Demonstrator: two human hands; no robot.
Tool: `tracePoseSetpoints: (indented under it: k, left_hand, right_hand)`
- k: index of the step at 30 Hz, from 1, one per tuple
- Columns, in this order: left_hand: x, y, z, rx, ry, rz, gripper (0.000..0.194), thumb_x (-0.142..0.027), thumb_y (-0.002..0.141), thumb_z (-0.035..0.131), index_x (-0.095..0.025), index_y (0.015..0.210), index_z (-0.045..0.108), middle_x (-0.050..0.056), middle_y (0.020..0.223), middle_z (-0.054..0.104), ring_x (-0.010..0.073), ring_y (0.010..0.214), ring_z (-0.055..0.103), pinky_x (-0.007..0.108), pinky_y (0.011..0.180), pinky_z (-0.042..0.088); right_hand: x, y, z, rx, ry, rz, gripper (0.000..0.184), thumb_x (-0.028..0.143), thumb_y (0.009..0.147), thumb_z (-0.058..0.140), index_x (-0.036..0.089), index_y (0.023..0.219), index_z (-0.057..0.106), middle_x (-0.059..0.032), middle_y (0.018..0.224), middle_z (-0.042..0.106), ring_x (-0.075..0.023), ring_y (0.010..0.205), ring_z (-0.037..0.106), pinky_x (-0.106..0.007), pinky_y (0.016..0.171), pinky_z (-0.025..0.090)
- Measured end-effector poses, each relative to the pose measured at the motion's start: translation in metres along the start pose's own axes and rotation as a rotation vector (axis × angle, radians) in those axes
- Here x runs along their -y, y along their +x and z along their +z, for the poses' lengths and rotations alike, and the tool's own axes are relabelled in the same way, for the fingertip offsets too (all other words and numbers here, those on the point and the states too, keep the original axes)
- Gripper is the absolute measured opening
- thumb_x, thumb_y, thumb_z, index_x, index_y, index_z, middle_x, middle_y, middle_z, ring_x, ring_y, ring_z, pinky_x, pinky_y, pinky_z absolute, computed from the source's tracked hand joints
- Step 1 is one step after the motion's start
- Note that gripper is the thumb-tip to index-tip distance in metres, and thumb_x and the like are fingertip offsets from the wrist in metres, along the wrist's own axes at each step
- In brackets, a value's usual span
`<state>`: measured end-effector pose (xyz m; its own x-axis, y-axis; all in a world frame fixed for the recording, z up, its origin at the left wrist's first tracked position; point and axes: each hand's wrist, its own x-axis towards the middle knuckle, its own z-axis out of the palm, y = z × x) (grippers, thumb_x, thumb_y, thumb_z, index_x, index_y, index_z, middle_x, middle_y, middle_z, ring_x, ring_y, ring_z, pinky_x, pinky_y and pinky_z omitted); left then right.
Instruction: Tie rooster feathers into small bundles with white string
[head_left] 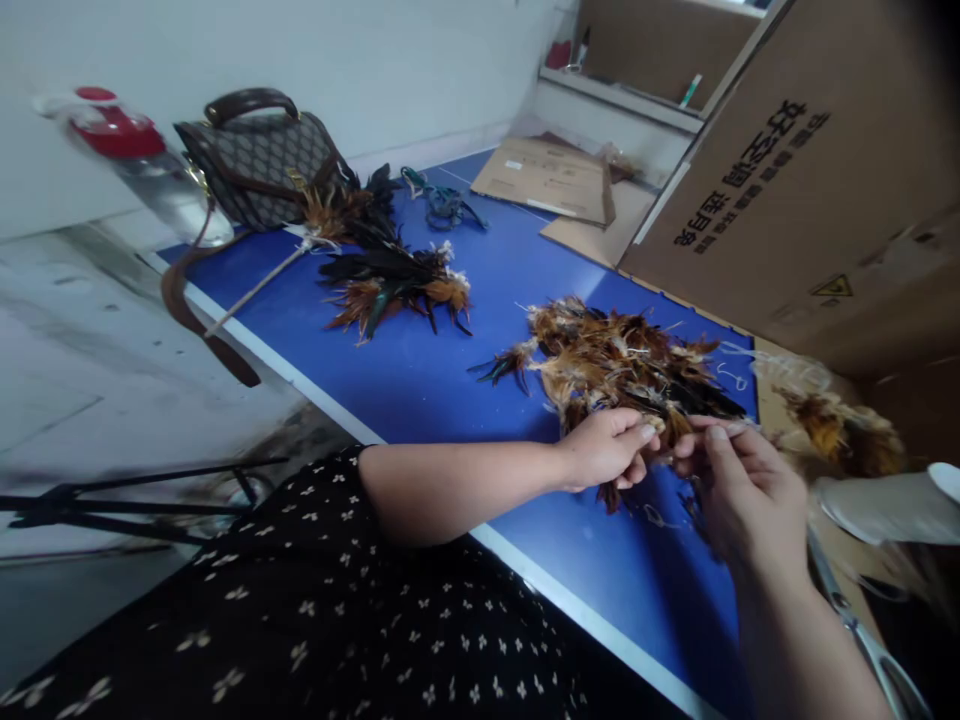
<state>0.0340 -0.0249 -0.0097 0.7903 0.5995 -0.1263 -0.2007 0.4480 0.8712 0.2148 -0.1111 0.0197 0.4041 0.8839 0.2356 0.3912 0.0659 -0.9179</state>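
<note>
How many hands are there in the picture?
2: the left hand at the near edge of the big feather pile, and the right hand beside it, further right.

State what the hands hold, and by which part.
The left hand pinches a small brown feather bunch by its pale end; whether the right hand grips it too is unclear.

Bare lane on blue tabletop (480,410) between feather pile (622,360) and feather bunch (405,285). Pile blocks forward reach of right hand (754,490); cardboard panel (750,190) walls off beyond; pale cylinder (885,507), scissors (846,612) crowd its outer side.
</note>
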Motion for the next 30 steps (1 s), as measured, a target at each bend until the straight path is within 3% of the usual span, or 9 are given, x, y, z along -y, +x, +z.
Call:
tracePoseSetpoints:
  k: [3,8,10,13,15,18,22,25,30]
  left_hand:
    - [0.002,0.0,0.0,0.015,-0.061,-0.055,0.026,-0.034,0.124,0.056,-0.021,0.102,0.058,-0.003,0.077,0.065,0.0082,0.052,0.054,0.021,0.052,0.043]
    - [0.004,0.001,-0.003,0.035,-0.161,-0.072,0.027,-0.029,0.123,0.06,-0.019,0.098,0.058,-0.007,0.081,0.051,0.0046,0.054,0.042,0.019,0.052,0.037]
    - [0.003,0.002,-0.004,0.021,-0.149,-0.083,0.028,-0.028,0.123,0.059,-0.02,0.096,0.058,-0.007,0.081,0.05,0.0045,0.055,0.039,0.018,0.052,0.034]
    - [0.002,0.002,-0.005,-0.002,-0.097,-0.102,0.029,-0.029,0.123,0.06,-0.02,0.095,0.058,-0.007,0.08,0.049,0.0045,0.056,0.037,0.019,0.053,0.031]
    - [0.003,0.0,-0.005,-0.001,-0.048,-0.115,0.03,-0.03,0.123,0.061,-0.02,0.095,0.059,-0.007,0.079,0.049,0.0048,0.056,0.038,0.019,0.053,0.031]
    - [0.006,-0.002,-0.003,0.012,0.0,-0.136,0.03,-0.03,0.122,0.062,-0.019,0.095,0.061,-0.008,0.076,0.049,0.0046,0.055,0.037,0.021,0.053,0.029]
    - [0.011,-0.004,-0.002,0.031,0.008,-0.167,0.026,-0.034,0.12,0.067,-0.019,0.099,0.063,-0.008,0.075,0.051,0.0042,0.053,0.037,0.022,0.052,0.03]
    - [0.014,-0.004,-0.003,0.049,0.019,-0.169,0.031,-0.042,0.117,0.074,-0.019,0.099,0.064,-0.007,0.077,0.055,0.0048,0.053,0.043,0.022,0.052,0.037]
    - [0.018,-0.004,-0.009,0.089,0.057,-0.169,0.052,-0.062,0.105,0.088,-0.021,0.091,0.06,-0.007,0.071,0.057,0.0074,0.055,0.054,0.024,0.053,0.049]
  right_hand:
    - [-0.009,-0.007,0.009,-0.016,0.101,0.039,0.049,0.071,0.11,0.082,0.024,0.123,0.082,-0.0015,0.088,0.078,-0.0171,0.071,0.072,-0.029,0.066,0.063]
    - [-0.019,-0.01,0.002,-0.049,0.089,0.114,0.059,0.079,0.102,0.086,0.024,0.123,0.087,-0.0064,0.1,0.085,-0.0181,0.072,0.075,-0.03,0.065,0.065]
    - [-0.023,-0.011,-0.014,-0.06,-0.07,0.185,0.065,0.086,0.1,0.083,0.021,0.107,0.09,-0.0065,0.084,0.083,-0.0184,0.06,0.071,-0.027,0.052,0.057]
    - [-0.028,-0.017,-0.039,-0.054,-0.29,0.237,0.072,0.086,0.097,0.086,0.021,0.066,0.077,-0.002,0.05,0.059,-0.0163,0.04,0.05,-0.028,0.036,0.032]
    - [-0.029,-0.025,-0.046,-0.134,-0.338,0.176,0.073,0.081,0.1,0.086,0.022,0.059,0.072,-0.0022,0.048,0.056,-0.0163,0.041,0.049,-0.03,0.038,0.032]
    - [-0.029,-0.037,-0.039,-0.21,-0.252,0.045,0.057,0.07,0.107,0.084,0.024,0.074,0.08,-0.0022,0.06,0.067,-0.0173,0.051,0.058,-0.03,0.048,0.045]
    - [-0.029,-0.038,-0.018,-0.049,-0.206,-0.259,0.027,0.05,0.113,0.082,0.03,0.128,0.093,-0.0071,0.112,0.089,-0.0243,0.094,0.083,-0.037,0.085,0.069]
    - [-0.035,-0.035,-0.009,0.061,-0.257,-0.449,0.042,0.036,0.115,0.079,0.036,0.158,0.084,-0.0098,0.147,0.085,-0.0295,0.126,0.083,-0.048,0.109,0.07]
    - [-0.048,-0.035,-0.006,0.134,-0.296,-0.534,0.044,0.029,0.117,0.075,0.035,0.16,0.083,-0.0108,0.149,0.085,-0.0317,0.129,0.083,-0.053,0.112,0.07]
